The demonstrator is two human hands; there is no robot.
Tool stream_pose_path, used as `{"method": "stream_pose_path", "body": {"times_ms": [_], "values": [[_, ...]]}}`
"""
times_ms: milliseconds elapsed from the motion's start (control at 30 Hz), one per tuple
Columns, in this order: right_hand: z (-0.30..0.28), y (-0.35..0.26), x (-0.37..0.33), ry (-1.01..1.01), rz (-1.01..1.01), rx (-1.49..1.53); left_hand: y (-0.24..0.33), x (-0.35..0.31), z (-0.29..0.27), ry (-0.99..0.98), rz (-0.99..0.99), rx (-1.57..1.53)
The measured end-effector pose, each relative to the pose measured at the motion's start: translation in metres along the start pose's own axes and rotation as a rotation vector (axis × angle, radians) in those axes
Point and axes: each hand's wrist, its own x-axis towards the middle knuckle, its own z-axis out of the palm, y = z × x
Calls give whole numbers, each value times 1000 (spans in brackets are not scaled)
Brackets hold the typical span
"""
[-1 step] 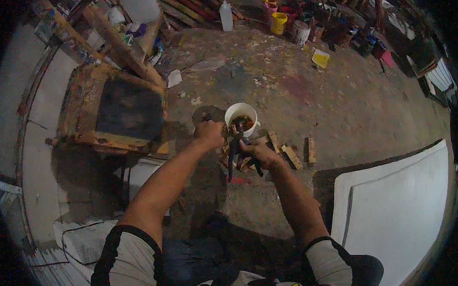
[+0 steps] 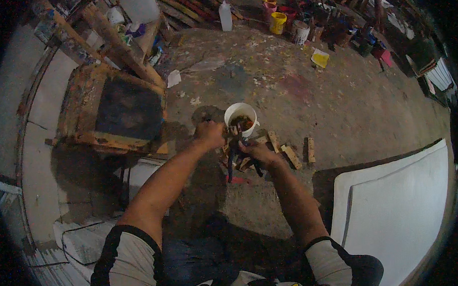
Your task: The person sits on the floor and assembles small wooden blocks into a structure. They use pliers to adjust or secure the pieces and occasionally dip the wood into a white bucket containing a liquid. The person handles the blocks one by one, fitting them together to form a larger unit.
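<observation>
My right hand (image 2: 260, 153) is closed round dark-handled pliers (image 2: 231, 162), with the handles spread apart and pointing down toward me. The jaws reach up over the near rim of a white bucket (image 2: 232, 114). Inside the bucket lies a heap of small brownish pieces (image 2: 245, 123), too small to name. To the left of the rim is my left hand (image 2: 209, 135), its fingers curled closed; what they grip, if anything, is hidden. Under and beside my right hand several short wood pieces (image 2: 291, 157) lie on the floor, with one more block (image 2: 311, 150) farther right.
A wooden frame with a dark panel (image 2: 129, 107) stands at left. On the right leans a large white panel (image 2: 395, 203). Paint buckets, including a yellow one (image 2: 278, 24), and a white jug (image 2: 225, 17) stand at the back of the stained floor (image 2: 231, 206).
</observation>
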Motion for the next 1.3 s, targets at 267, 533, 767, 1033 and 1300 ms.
{"method": "stream_pose_path", "body": {"times_ms": [267,533,767,1033,1300], "values": [[3,2,-10,-161,66,119,29,-8,-7,2,32,82],[17,32,4,-123,62,216,30,-10,-11,57,96,-10],[62,24,-12,5,36,275,45,-22,-27,-94,81,150],[57,5,-40,134,79,-29,35,-7,-33,-394,138,25],[46,20,-37,156,-159,-156,20,-9,-5,-329,171,-238]]}}
